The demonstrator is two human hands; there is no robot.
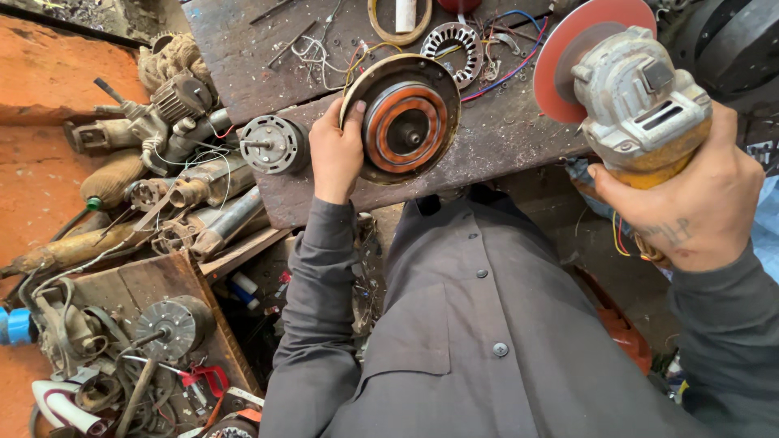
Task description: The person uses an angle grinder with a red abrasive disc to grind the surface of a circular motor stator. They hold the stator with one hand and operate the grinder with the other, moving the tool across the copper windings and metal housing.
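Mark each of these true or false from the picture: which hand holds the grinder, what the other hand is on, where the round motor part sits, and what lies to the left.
1. The right hand grips an angle grinder. True.
2. The grinder carries a blue disc. False: its disc is red.
3. The left hand holds the edge of a round motor part. True.
4. That part lies on the floor. False: it rests tilted on the workbench.
5. A pile of old motors lies left of the bench. True.
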